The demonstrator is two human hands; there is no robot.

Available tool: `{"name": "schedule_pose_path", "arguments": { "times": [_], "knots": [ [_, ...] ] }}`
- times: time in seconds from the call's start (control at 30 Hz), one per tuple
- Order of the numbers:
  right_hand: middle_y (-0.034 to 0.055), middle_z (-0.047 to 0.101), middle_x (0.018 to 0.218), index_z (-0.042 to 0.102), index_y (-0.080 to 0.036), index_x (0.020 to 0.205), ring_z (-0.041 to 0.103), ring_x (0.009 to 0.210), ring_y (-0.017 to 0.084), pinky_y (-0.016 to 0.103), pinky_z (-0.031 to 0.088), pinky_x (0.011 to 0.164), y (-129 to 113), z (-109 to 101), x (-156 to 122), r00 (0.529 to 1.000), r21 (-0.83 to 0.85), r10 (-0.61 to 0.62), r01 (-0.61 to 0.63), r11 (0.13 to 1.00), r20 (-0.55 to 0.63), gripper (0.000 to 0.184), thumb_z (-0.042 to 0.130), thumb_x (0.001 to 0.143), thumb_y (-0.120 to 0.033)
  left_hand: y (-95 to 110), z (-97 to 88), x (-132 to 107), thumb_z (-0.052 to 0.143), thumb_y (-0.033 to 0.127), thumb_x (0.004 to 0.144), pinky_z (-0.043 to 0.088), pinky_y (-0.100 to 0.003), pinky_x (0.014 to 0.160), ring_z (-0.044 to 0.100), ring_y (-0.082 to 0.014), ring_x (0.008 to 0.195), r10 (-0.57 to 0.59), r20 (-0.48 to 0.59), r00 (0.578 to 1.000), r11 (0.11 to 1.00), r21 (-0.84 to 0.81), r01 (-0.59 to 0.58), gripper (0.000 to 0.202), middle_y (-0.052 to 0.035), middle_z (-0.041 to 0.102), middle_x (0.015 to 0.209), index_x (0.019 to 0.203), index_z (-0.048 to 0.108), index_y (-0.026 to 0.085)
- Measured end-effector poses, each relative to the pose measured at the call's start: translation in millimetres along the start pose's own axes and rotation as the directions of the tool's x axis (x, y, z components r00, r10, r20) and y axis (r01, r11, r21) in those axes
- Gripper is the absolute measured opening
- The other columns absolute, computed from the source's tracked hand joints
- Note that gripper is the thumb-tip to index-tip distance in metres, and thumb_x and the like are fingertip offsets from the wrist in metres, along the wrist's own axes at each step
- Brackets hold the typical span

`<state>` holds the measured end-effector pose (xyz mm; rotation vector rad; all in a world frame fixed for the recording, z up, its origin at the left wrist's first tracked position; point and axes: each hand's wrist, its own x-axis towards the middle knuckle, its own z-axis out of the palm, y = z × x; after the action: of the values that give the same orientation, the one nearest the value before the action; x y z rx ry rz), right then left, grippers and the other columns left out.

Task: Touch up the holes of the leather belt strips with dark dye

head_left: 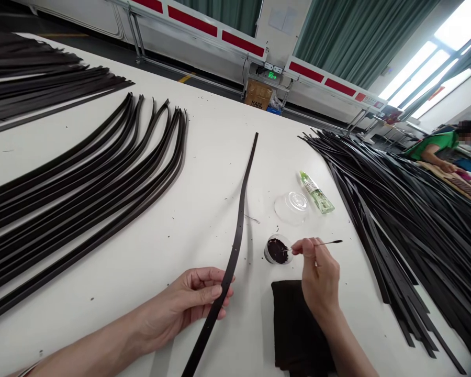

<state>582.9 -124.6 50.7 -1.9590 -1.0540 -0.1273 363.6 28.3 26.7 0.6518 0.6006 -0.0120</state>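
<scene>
Nearest, toward the near side of the worktop (208,157), whose near edge is out of frame, a folded dark cloth (292,324) lies partly behind the right wrist; whether they touch, I cannot tell. The left hand (198,298) has its thumb and fingers clamped on a dark strap (232,262), which slants up over the worktop's middle, its free end pointing at the far edge. That end is unsupported, so it could sway or twist if pushed.

The right hand (321,272) pinches a swab (335,241), one tip outward, the other end over the cup (268,254). The cup looks light; a knock from the knuckles could tip it, and its dark contents (277,250) could stain the worktop. An overloaded swab could drip.

Beyond the cup lie a clear lid (292,207) and a green tube (317,192). A loose pile (392,225) covers the worktop's right side, and curved bundles (82,207) its left; stray drops could mark either. Farther right sits a person in green (435,149).
</scene>
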Motion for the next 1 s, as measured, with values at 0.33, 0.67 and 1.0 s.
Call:
{"name": "schedule_pose_path", "arguments": {
  "times": [0.33,0.67,1.0],
  "knots": [
    [0.0028,0.060,0.076,0.064,-0.017,0.076,0.059,0.071,0.014,0.028,0.048,0.068,-36,11,-2,0.870,0.588,0.443,-0.478,0.652,0.216,0.038,0.053,0.092,-0.050,2,4.7,2,0.081,0.014,0.075,0.057,-0.033,0.079,0.066,-0.0153,0.080,0.048,0.011,0.999,0.996,-0.071,-0.047,0.022,-0.0060,0.072,0.087,0.092,0.068,0.015],
    [0.0021,0.063,0.080,0.062,-0.020,0.076,0.059,0.077,0.015,0.029,0.046,0.073,-16,3,8,0.978,0.153,0.209,-0.208,0.966,0.008,0.037,0.043,0.097,-0.044,1,2.7,2,0.079,0.015,0.077,0.057,-0.034,0.082,0.067,-0.0162,0.085,0.069,0.000,0.998,0.996,-0.050,-0.069,0.022,-0.0063,0.073,0.092,0.095,0.067,0.016],
    [0.0027,0.066,0.078,0.060,-0.020,0.078,0.055,0.079,0.017,0.030,0.044,0.072,23,12,14,0.996,-0.152,-0.064,0.073,0.986,0.064,0.033,0.041,0.099,-0.036,1,-3.0,5,0.077,0.019,0.080,0.056,-0.035,0.085,0.067,-0.0168,0.087,0.040,0.000,0.999,0.999,0.009,-0.040,0.023,-0.0059,0.072,0.094,0.099,0.066,0.016]
  ]
}}
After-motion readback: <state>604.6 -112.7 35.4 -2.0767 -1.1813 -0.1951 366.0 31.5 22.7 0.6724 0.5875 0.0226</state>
